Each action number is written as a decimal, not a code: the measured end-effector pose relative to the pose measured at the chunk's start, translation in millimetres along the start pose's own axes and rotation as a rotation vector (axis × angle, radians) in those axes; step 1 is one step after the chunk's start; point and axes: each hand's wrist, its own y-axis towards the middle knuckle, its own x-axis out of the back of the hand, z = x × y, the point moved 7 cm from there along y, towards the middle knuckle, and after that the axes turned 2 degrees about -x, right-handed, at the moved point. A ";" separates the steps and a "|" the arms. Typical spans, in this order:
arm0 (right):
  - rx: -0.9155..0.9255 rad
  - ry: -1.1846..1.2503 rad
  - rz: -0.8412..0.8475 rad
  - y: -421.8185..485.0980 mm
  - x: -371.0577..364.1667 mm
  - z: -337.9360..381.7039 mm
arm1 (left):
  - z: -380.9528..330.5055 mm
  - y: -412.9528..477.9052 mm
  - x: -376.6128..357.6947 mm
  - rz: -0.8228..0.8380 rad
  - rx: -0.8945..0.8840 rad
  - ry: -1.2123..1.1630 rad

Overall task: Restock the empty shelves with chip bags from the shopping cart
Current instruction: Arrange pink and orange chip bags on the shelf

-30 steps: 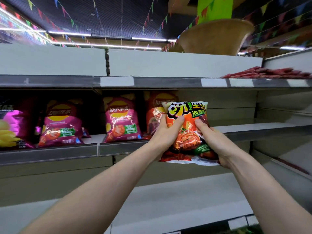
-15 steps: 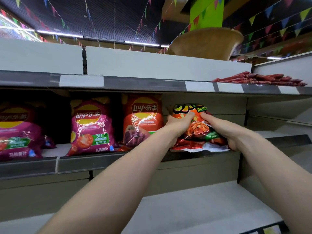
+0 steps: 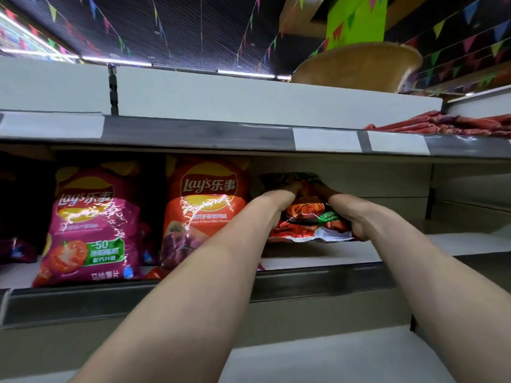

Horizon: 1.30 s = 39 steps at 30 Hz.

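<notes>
An orange-red chip bag [image 3: 305, 214] sits deep inside the middle shelf [image 3: 318, 275], its bottom edge on the shelf board. My left hand [image 3: 276, 201] grips its left side and my right hand [image 3: 345, 211] grips its right side, fingers curled over the top. Its top part lies in shadow under the shelf above. To its left stands an orange Lay's bag [image 3: 204, 211], then a magenta Lay's bag [image 3: 91, 225].
The top shelf [image 3: 193, 134] carries flat red packets [image 3: 453, 124] at the right and white price labels [image 3: 326, 139]. To the right of the held bag, the shelf board is bare. A lower shelf [image 3: 318, 357] lies beneath my arms. The shopping cart is out of view.
Both hands have pushed the orange-red bag from in front of the shelf back and into it, to the right of the orange Lay's bag. The view has moved closer to the shelf.
</notes>
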 end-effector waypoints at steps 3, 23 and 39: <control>0.055 0.070 0.046 23.7 -5.6 -0.2 | -1.3 12.6 1.8 -0.074 -0.023 -0.061; 0.217 -0.087 0.477 136.6 -38.1 10.8 | 49.6 91.7 29.3 -0.587 -0.133 -0.071; 0.215 -0.426 0.510 135.4 -35.6 -3.8 | 50.5 81.3 36.6 -0.641 -0.245 0.005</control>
